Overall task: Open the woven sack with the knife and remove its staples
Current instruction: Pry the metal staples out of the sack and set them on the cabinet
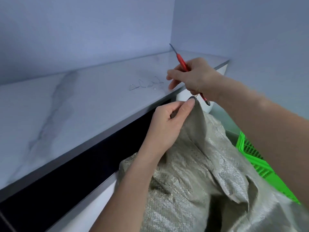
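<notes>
two bare forearms enter from bottom and right edges. no sleeves visible, arms uncovered up to frame edge. left hand (168, 121) bare: no glove, ring, watch or bracelet. right hand (192, 76) bare too, wrist unadorned. fingers (188, 106) with short, plain nails, unpainted. no clothing, markings or tattoos visible on either arm.

Coarse woven sack (192, 173); glossy marble-look countertop (83, 101).
</notes>
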